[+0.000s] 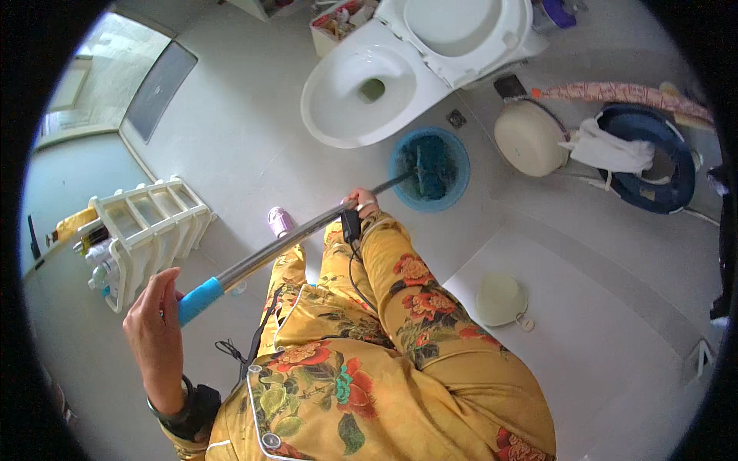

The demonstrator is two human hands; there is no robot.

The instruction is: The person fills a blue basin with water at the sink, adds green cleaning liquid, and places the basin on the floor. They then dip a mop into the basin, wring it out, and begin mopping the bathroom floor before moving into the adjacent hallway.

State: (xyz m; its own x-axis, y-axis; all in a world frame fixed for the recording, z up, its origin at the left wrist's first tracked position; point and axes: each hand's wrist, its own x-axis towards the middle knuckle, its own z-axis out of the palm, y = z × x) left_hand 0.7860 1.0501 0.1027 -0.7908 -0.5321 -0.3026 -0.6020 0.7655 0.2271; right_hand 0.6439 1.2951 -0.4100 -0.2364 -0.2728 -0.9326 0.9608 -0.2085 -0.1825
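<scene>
A mop handle (282, 239), a metal pole with a blue grip, runs diagonally from lower left to upper right. My left hand (153, 322) is loosely bent around the end of the blue grip, its fingers partly hidden. Further down the pole, my right hand (363, 201) is closed around the metal. The pole's far end reaches into a round blue basin (398, 187), where a dark teal mop head (431, 167) lies in what looks like water. Beside the basin stands a white toilet (320, 124) with its lid up.
A white plastic rack (155, 216) with bottles stands at left. At right are a beige basin (527, 138), a dark blue tub (680, 190) with a white cloth (617, 147), and a pale green lidlike object (499, 299) on the floor. A bin (326, 40) adjoins the toilet.
</scene>
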